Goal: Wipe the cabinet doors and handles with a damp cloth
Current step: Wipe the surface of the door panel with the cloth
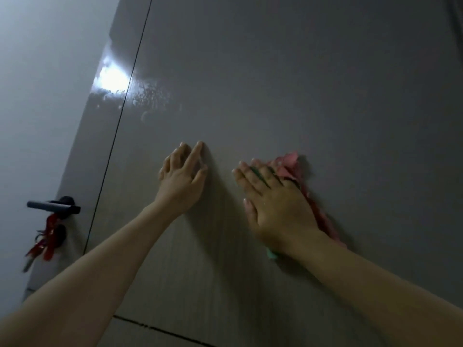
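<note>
Both hands work the cabinet door [288, 83]: my right hand [275, 204] presses the cloth [288, 166] flat, grip wide; left hand [181, 179], at nine o'clock, fingers spread, braces me.

- A black lever handle [53, 206] sits at the left edge of the view, its bar lying level and pointing left, fixed on a round black base.
- A red tassel ornament [46, 242] hangs just below that lever, with strands trailing down and to the left; its detail is too blurred to read.
- A pale wall [37, 96] fills the left side.
- A bright patch of reflected light [111, 80] glares near the upper left, with speckled wet marks beside it.
</note>
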The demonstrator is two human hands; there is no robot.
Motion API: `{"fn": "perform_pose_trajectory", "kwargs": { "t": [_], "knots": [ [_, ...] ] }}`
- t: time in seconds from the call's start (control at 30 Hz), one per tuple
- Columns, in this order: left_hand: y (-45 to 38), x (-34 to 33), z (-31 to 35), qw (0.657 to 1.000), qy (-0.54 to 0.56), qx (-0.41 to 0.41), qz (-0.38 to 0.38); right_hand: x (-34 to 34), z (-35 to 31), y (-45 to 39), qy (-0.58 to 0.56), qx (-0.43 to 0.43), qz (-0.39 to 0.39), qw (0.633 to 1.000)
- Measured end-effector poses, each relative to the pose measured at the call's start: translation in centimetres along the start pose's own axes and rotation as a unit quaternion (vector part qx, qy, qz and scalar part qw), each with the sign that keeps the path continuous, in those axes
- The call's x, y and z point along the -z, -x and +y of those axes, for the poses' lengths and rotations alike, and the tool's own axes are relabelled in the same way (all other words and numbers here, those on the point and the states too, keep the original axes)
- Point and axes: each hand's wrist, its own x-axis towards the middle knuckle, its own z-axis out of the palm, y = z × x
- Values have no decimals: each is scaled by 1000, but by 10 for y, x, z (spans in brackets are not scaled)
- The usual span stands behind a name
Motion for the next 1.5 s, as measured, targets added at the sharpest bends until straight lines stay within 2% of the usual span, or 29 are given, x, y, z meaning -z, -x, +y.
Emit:
{"fn": "perform_pose_trajectory", "kwargs": {
  "t": [0.07,0.1,0.2,0.27,0.33,0.4,0.43,0.47,0.53,0.6,0.63,0.7,0.77,0.8,0.83,0.9,0.97,1.03,1.1,1.13,1.2,1.3,1.33,1.37,1.43,1.5],
  "knots": [
    [-1,1,-1,1000,-10,0,-2,7,21,9,6,32,-11,999],
    [-2,2,-1,1000,-9,1,-3,11,32,4,19,21,-7,1000],
    [-2,3,-3,1000,-3,-4,-5,10,38,-33,34,-100,24,994],
    [-3,5,-4,1000,8,-13,-18,-1,6,-44,26,-125,19,992],
    [-4,7,-7,999,20,-18,-21,-11,-23,-28,3,-50,-1,999],
    [-3,10,-14,999,31,-34,-20,-11,-27,-4,-8,31,-13,999],
    [-2,10,-21,998,29,-52,-16,-11,-22,0,6,43,-13,999],
    [-2,11,-29,996,26,-79,-15,-12,-17,-3,20,33,-11,999],
    [-2,15,-48,992,17,-123,-13,-15,-20,-27,39,-52,12,998],
    [-2,22,-65,991,12,-130,0,-25,-48,-57,40,-142,40,988],
    [-1,26,-73,992,9,-125,8,-33,-67,-64,38,-152,39,987],
    [4,36,-96,995,-12,-103,13,-45,-98,-56,28,-94,7,995],
    [10,46,-130,996,-39,-81,11,-42,-99,-37,29,-7,-22,999],
    [13,52,-147,995,-54,-78,12,-40,-91,-34,47,8,-24,999],
    [16,56,-162,994,-67,-85,16,-37,-83,-38,67,-8,-22,997],
    [19,62,-179,990,-79,-118,19,-37,-77,-65,96,-118,20,988],
    [20,66,-180,984,-90,-153,28,-46,-102,-91,98,-212,54,971],
    [16,69,-185,978,-111,-170,49,-62,-136,-91,89,-164,30,982],
    [13,77,-196,983,-109,-142,36,-62,-148,-73,78,-67,-24,994],
    [12,80,-205,987,-97,-124,32,-58,-141,-69,85,-45,-45,994],
    [13,81,-222,987,-75,-133,52,-51,-122,-81,112,-89,-37,989],
    [21,85,-235,985,-49,-160,51,-61,-128,-124,122,-235,29,964],
    [21,86,-238,984,-45,-166,53,-68,-148,-130,122,-233,37,964],
    [22,86,-240,983,-42,-170,55,-76,-168,-126,114,-192,27,974],
    [23,85,-245,982,-37,-176,55,-83,-198,-99,87,-62,-33,994],
    [23,85,-250,980,-32,-189,57,-74,-197,-80,83,12,-93,992]
  ]
}}
